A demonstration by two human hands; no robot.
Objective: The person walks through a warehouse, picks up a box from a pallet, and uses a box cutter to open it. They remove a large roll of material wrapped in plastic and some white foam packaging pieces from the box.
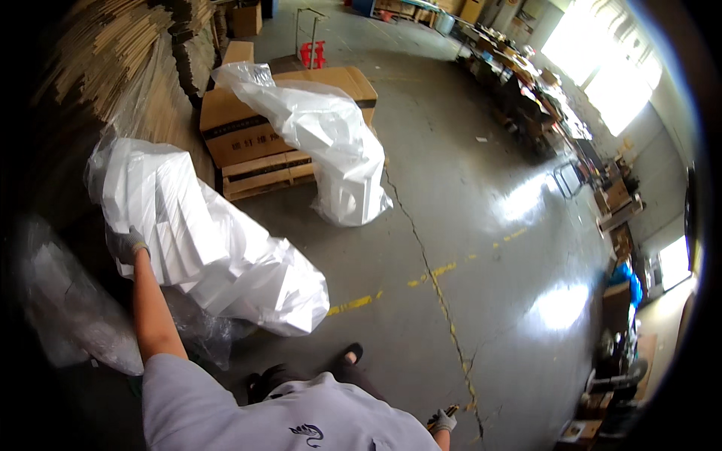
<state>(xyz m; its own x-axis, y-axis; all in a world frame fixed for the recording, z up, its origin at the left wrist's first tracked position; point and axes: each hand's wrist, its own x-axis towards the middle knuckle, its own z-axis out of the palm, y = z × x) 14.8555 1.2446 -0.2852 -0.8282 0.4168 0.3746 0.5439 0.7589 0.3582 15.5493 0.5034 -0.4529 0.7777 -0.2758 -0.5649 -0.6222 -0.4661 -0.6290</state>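
Observation:
A long clear plastic bag (pixel 177 218) packed with white foam pieces lies slanting at the left. My left hand (pixel 124 244), in a grey glove, is closed at this bag's near left side; its fingertips are partly hidden in shadow. Low at the right of my body, my gloved right hand (pixel 444 421) is closed around a small yellow and dark tool, its exact kind too small to make out. A second clear bag of white foam (pixel 335 143) leans against a large brown carton (pixel 241 135), apart from both hands.
The carton rests on a wooden pallet (pixel 267 177). Stacked flat cardboard (pixel 105 60) rises at the far left, with crumpled clear plastic (pixel 71 301) below it. Cluttered workbenches (pixel 526 83) line the right wall. A cracked grey floor (pixel 451 195) with worn yellow lines runs between.

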